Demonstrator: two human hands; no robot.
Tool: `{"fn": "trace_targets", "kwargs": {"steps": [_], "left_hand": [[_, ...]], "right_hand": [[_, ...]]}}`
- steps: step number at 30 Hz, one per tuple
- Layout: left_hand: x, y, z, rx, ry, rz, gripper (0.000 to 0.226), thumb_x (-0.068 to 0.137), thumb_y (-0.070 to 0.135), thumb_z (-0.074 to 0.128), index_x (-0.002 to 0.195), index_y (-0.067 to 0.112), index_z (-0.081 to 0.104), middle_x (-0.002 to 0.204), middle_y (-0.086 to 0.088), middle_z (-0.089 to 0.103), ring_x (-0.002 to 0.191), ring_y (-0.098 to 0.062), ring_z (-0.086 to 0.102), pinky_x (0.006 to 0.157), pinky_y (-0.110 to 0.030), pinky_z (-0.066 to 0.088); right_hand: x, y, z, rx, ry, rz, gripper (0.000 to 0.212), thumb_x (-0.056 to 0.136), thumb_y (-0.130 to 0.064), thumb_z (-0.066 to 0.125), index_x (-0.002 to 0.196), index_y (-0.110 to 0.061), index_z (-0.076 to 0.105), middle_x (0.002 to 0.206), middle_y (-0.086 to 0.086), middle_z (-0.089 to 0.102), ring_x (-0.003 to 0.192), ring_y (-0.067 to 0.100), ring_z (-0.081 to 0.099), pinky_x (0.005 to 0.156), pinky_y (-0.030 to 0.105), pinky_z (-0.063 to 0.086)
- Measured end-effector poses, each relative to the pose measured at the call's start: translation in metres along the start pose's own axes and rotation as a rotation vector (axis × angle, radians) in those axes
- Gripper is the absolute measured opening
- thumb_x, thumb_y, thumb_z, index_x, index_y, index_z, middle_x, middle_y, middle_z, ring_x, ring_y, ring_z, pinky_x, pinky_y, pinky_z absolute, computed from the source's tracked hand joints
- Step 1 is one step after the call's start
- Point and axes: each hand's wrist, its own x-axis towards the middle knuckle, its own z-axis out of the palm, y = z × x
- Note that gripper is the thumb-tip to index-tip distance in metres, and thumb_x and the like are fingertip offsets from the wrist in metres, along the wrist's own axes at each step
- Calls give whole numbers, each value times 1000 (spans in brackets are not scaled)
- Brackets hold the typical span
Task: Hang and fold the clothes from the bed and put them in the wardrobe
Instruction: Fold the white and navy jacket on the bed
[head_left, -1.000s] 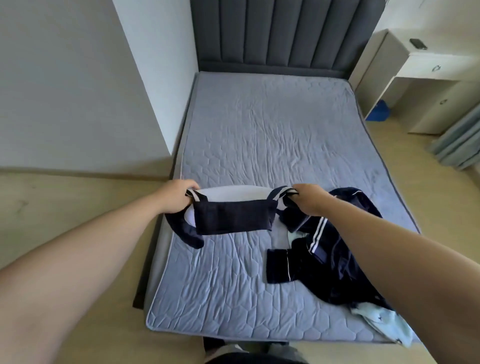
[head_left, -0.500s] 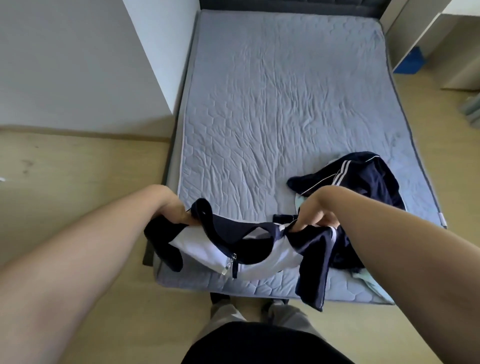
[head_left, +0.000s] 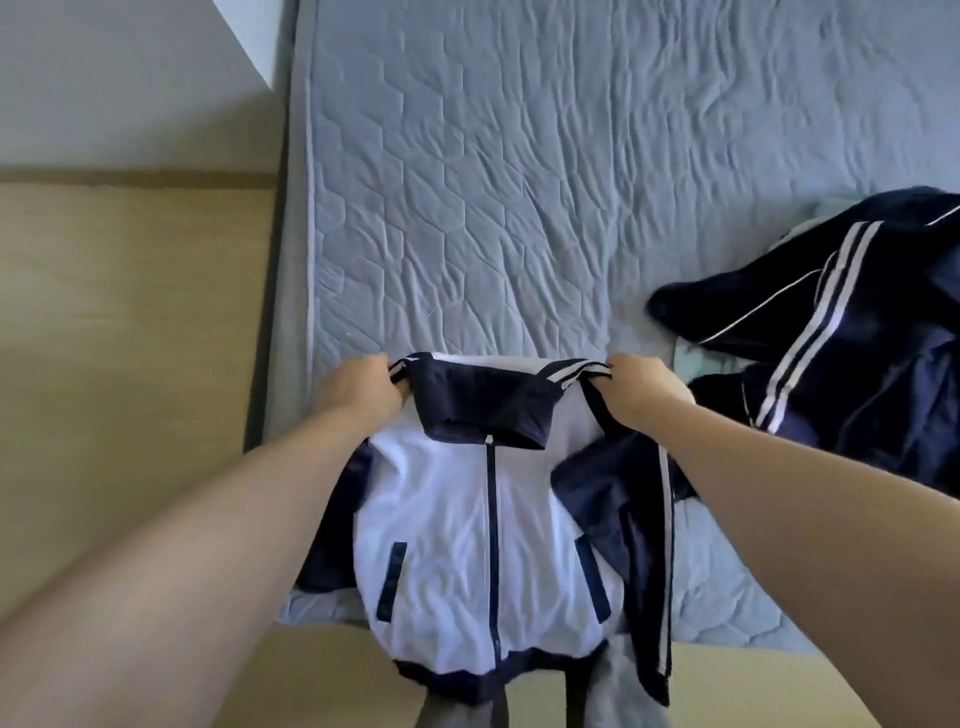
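A white zip-up jacket (head_left: 441, 561) with navy collar, sleeves and hem hangs front side up over the foot end of the bed (head_left: 519, 182). My left hand (head_left: 363, 389) grips its left shoulder and my right hand (head_left: 639, 392) grips its right shoulder, holding it spread between them. The zip is closed. One navy sleeve with white stripes dangles below my right forearm. The jacket's lower hem hangs past the mattress edge over the floor.
A heap of dark navy clothes with white stripes (head_left: 841, 338) lies on the right of the mattress, with a pale green garment (head_left: 685, 358) partly under it. A white wall corner (head_left: 249, 47) stands at the left and wooden floor (head_left: 130, 338) beside the bed.
The jacket went from a bunched fold on the mattress to lifted and spread open, hanging by its shoulders. My view tilted down and closer to the bed's foot end.
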Motion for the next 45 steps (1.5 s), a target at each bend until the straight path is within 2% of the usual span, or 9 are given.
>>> {"fn": "trace_targets", "kwargs": {"steps": [5,13,19,23,28,32,35,39,45], "left_hand": [[62,-7,46,-14,76,13,30,82,49,51,84,20,59,90,-9,68,85,-36,64,71,-36,49],[177,21,30,-99,223,14,57,81,77,55,83,21,66,84,-7,66,77,-30,62,69,-37,51],[212,40,44,-48,392,-44,55,94,56,57,119,7,57,129,-20,56,119,-39,53,100,-48,41],[189,43,61,121,693,197,29,89,31,65,113,16,55,124,-11,52,111,-34,54,96,-46,34],[177,52,70,93,381,739,16,87,7,55,101,9,62,97,-14,57,89,-39,58,74,-45,43],[188,67,66,95,270,458,65,93,20,54,152,31,32,132,-8,46,111,-33,53,82,-44,46],[196,79,67,189,238,199,69,99,28,51,159,33,18,142,-8,34,117,-33,50,80,-42,40],[171,94,78,178,380,83,85,93,15,55,161,26,6,157,-11,23,115,-31,52,94,-42,42],[71,123,146,-213,420,385,41,85,6,58,125,15,57,124,-7,52,104,-28,57,91,-41,45]], "right_hand": [[68,-10,33,57,216,42,27,92,-44,43,78,-21,48,71,-1,50,57,20,45,51,26,29],[171,-32,43,25,404,-57,34,97,-42,43,96,-13,60,105,16,64,95,38,59,76,44,48],[189,-40,57,-83,477,45,38,84,-19,50,122,-15,49,130,17,44,119,38,41,100,51,28],[174,-55,67,-91,683,-278,42,70,-6,53,112,-13,52,117,15,48,106,36,47,92,48,32],[173,-89,68,165,141,-415,22,94,-32,51,112,-27,61,98,5,65,88,33,61,74,37,48],[184,-108,63,431,19,-273,68,99,-34,51,159,-34,20,117,10,65,98,30,64,84,36,54],[187,-107,62,363,-139,-213,83,100,-33,50,162,-31,-5,121,7,61,79,22,62,62,26,50],[173,-80,65,363,64,-250,67,97,-21,44,160,-27,20,140,10,53,115,31,57,88,34,47],[138,13,70,306,330,153,44,86,-25,57,129,-19,48,133,12,49,123,35,47,98,45,40]]}}
